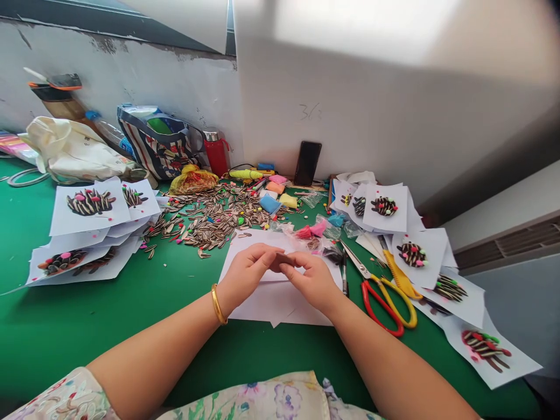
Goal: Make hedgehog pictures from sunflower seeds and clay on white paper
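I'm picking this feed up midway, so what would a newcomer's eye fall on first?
The seed collages on paper stand out, fanned at both sides of the green table, with a loose heap of striped sunflower seeds at the back. At the centre, the left hand and right hand pinch a small dark piece above white paper. Red-and-yellow scissors lie to the right.
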Demonstrator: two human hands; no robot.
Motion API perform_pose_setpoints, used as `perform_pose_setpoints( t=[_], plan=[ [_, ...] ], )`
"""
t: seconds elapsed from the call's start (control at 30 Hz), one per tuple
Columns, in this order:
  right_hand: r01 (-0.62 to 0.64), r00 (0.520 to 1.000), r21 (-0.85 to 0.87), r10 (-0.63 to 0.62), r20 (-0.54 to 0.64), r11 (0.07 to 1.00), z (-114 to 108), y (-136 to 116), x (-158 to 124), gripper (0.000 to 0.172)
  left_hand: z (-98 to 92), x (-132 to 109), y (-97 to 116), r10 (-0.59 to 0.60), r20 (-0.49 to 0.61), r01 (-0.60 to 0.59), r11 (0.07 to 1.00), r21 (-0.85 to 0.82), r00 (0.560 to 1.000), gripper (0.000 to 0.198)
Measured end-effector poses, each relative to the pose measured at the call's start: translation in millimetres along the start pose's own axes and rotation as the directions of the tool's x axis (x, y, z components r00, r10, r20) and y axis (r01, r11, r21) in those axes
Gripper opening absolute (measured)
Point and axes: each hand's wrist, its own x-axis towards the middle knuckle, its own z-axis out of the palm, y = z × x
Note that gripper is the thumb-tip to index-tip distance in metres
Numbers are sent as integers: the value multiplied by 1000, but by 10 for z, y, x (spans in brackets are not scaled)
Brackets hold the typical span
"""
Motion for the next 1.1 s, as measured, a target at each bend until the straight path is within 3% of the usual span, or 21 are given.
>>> perform_pose_setpoints(
  t=[0.1,0.2,0.4,0.53,0.63,0.73,0.93,1.1],
  plan=[
    [-25,1000,-45,24,-8,999,3,7,2,13,-7,2,-13,47,-12,-46,996,81,999,37],
    [-17,1000,-102,18,4,995,22,-1,-5,15,-5,5,-19,76,-38,-69,983,172,996,21],
    [22,999,-28,-21,47,999,24,1,1,12,25,1,-18,-56,-7,56,997,-60,998,20],
    [13,1000,-3,-13,21,1000,13,34,9,15,20,-12,-11,60,28,-62,994,87,998,30],
    [-5,999,-34,6,34,999,13,34,5,16,4,-15,9,128,104,-148,966,210,986,25],
    [-19,998,-46,22,61,999,22,14,0,14,-12,-8,23,145,101,-166,955,246,984,17],
    [-45,999,0,45,-6,999,7,17,10,13,-5,-7,28,11,52,-15,996,86,999,27],
    [-51,999,-32,51,12,998,-7,6,7,15,14,-18,-2,-3,36,3,1000,2,999,37]
  ],
)
